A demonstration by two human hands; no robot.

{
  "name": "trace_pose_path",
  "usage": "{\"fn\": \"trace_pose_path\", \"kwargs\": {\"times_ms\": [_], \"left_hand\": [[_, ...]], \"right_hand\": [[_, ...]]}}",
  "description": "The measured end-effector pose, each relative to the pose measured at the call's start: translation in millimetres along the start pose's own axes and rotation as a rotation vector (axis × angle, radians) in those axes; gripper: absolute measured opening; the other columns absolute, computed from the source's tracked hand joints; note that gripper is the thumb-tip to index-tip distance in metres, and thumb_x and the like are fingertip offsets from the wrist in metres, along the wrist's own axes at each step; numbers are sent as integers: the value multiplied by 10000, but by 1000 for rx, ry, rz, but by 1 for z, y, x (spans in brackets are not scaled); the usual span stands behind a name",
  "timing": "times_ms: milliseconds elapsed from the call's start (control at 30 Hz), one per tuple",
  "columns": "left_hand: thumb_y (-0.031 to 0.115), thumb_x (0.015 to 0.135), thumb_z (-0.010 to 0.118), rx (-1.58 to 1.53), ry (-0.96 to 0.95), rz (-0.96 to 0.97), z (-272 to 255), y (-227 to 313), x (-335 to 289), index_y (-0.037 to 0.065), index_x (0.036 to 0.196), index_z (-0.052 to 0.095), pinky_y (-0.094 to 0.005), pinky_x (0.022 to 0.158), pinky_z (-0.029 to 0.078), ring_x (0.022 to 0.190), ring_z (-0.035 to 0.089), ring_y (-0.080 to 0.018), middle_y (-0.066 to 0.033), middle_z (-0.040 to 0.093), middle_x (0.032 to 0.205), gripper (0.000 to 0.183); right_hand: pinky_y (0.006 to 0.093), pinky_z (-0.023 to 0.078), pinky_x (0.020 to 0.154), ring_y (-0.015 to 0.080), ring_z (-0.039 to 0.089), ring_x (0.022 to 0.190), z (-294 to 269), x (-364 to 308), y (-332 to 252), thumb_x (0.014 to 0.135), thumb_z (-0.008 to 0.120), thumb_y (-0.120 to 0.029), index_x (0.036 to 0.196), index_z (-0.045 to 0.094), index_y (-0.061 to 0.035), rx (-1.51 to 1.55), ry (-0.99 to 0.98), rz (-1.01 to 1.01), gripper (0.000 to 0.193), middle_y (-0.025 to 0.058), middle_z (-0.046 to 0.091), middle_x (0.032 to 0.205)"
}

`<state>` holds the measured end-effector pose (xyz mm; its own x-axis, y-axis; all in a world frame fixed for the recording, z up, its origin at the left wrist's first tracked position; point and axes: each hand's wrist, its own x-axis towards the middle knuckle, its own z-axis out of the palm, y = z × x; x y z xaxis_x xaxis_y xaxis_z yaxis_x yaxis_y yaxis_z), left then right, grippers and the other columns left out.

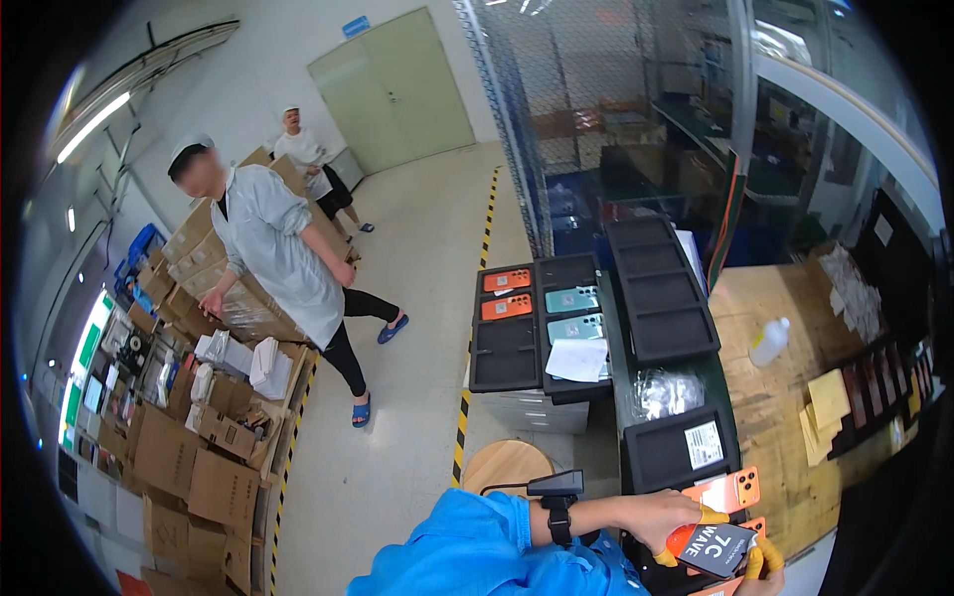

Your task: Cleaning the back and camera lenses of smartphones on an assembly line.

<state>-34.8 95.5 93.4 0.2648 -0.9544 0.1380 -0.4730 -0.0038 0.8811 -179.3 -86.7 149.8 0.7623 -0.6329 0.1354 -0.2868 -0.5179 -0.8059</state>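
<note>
My left hand (pixel 679 521) and my right hand (pixel 763 573), both with yellow finger covers, are closed on opposite sides of a flat dark grey printed packet (pixel 717 552) with an orange patch. Whether it is a sleeve or a card I cannot tell. Just beyond the packet lies an orange phone (pixel 733 489) with its camera side up. Part of another orange phone (pixel 757 523) shows beside my right hand. A black device is strapped to my left wrist. Farther along the bench sits a black tray (pixel 651 455) with a white label.
Black trays with orange phones (pixel 507 281) and teal phones (pixel 573 300) stand ahead, beside an unfilled black tray (pixel 661 283). A white bottle (pixel 768 343) and yellow pads (pixel 827 402) rest on the wooden bench at right. A person (pixel 268 238) walks at left, near cardboard boxes (pixel 214 487).
</note>
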Motion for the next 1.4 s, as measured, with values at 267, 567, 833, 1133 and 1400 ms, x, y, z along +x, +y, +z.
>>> {"fn": "trace_pose_path", "kwargs": {"times_ms": [267,567,833,1133,1400], "left_hand": [[221,586,769,-12,13,-30,2,0,0,62,1382,390,-384,891,448,1090,552,-328,-140,564,1218,896],[316,632,806,-75,-199,3,16,0,23,83,1397,372,-374,856,470,1036,586,-318,-139,581,1185,910],[312,680,789,-101,-237,-84,10,-5,27,7,1375,400,-401,988,406,1138,526,-290,-187,536,1257,852],[208,619,837,-172,-453,-20,45,-2,72,3,1351,436,-343,921,444,1081,574,-252,-192,577,1208,859],[209,637,826,-106,-502,29,50,-5,68,-6,1338,448,-348,886,468,1034,596,-264,-205,590,1170,824]], "right_hand": [[294,513,741,185,635,811,4,15,13,850,660,-61,976,672,53,45,-36,-21,171,154,692,928],[272,494,704,176,616,771,1,-7,75,749,660,48,928,651,30,404,177,6,181,90,656,849],[307,510,667,200,656,760,-3,-19,18,848,677,-172,1002,681,-50,166,38,40,196,108,681,885],[245,512,643,110,643,712,-34,-64,39,859,665,-134,983,685,-28,321,265,280,164,72,695,865],[284,525,663,181,659,736,-24,-82,39,822,692,-105,970,685,-29,305,353,304,167,98,690,865]]}}
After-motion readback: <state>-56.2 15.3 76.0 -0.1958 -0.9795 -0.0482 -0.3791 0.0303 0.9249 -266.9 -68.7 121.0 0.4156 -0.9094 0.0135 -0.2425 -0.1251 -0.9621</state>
